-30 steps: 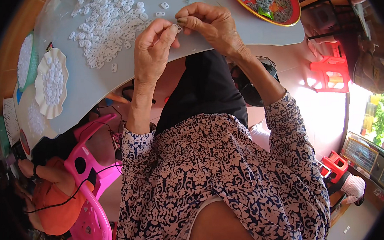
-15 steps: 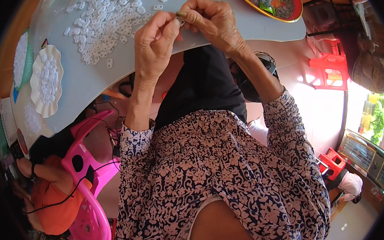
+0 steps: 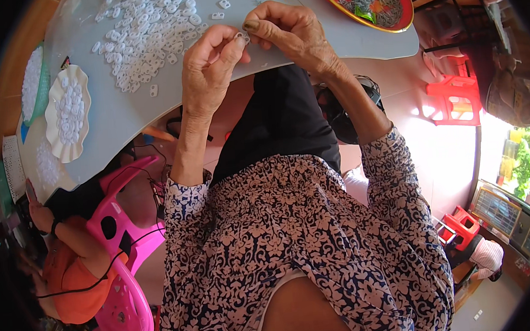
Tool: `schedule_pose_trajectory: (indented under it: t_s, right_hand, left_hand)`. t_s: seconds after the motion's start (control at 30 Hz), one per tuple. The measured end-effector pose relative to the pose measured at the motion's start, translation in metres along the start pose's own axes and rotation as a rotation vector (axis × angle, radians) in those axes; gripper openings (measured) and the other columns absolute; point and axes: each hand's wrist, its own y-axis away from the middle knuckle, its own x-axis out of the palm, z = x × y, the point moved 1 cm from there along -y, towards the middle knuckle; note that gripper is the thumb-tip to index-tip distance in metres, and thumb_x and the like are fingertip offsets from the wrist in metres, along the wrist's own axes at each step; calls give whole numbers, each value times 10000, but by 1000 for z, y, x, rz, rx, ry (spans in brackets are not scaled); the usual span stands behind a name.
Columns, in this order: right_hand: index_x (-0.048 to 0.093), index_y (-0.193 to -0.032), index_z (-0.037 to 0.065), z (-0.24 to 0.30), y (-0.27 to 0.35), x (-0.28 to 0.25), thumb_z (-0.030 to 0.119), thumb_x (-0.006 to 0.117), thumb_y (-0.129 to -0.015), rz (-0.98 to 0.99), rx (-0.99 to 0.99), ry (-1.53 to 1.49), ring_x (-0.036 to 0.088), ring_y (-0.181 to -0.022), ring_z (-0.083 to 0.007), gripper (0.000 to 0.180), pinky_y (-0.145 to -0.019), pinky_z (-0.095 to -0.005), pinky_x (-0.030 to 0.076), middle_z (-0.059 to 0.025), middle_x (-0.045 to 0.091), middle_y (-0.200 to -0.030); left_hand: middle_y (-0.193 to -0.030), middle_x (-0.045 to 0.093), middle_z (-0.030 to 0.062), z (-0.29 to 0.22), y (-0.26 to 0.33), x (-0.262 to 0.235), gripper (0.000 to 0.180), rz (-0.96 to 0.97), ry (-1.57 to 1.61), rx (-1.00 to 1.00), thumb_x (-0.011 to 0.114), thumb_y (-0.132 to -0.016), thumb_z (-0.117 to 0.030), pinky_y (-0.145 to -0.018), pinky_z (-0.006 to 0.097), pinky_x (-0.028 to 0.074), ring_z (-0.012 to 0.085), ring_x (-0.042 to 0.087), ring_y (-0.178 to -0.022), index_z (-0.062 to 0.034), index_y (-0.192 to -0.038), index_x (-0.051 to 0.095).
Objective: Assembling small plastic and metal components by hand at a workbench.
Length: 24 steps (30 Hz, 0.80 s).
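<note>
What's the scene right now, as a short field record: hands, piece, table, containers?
left hand: pinches a small white piece at its fingertips
right hand: fingertips meet the same piece
table: grey, hands above its near edge
pile: loose white pieces, left of the hands
white dish: scalloped, holds white pieces, far left
red tray: grey bits inside, right of the hands

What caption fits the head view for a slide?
Left hand and right hand pinch a small white plastic ring over a grey table, beside a pile of white rings.
</note>
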Motion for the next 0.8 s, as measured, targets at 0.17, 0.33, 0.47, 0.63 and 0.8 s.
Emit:
schedule_pose_trajectory:
  t_s: [0.17,0.33,0.47,0.63,0.8]
  right_hand:
    - [649,-894,-1,0,0,2,222,622,-890,-40,12,-14,506,-645,-50,224,-592,-204,442,10,600,-726]
    - [649,-895,-2,1,0,6,218,635,-879,-86,-23,61,545,-673,-58,222,-619,-208,462,2,617,-731]
    - [646,-908,2,-2,2,7,209,633,-878,-71,-47,-40,571,-717,-58,209,-651,-207,476,-8,637,-753]
    - [636,-922,7,-2,1,5,198,628,-883,-35,-75,-24,570,-721,-52,195,-654,-216,482,-15,646,-767]
    - [620,-933,2,-5,1,7,171,631,-880,-102,-8,-80,564,-681,-64,177,-640,-217,477,-24,639,-773]
  left_hand:
    - [-761,594,12,1,-1,2,117,2,-10,8,578,-895,-122,-596,192,420,65,557,-672,-5,-892,591]
    - [-756,607,11,-3,-1,3,136,-35,-41,27,583,-899,-141,-602,192,423,63,562,-678,-6,-908,601]
    - [-758,615,9,-2,-1,4,138,-42,-13,21,578,-901,-140,-609,193,428,62,565,-685,-7,-919,609]
    - [-755,625,51,-17,-1,-4,133,-97,-341,98,552,-903,-136,-609,249,450,117,592,-685,-14,-930,599]
    - [-773,623,131,-22,-34,-32,98,-141,-614,276,547,-852,-74,-652,342,475,275,599,-715,-21,-918,597]
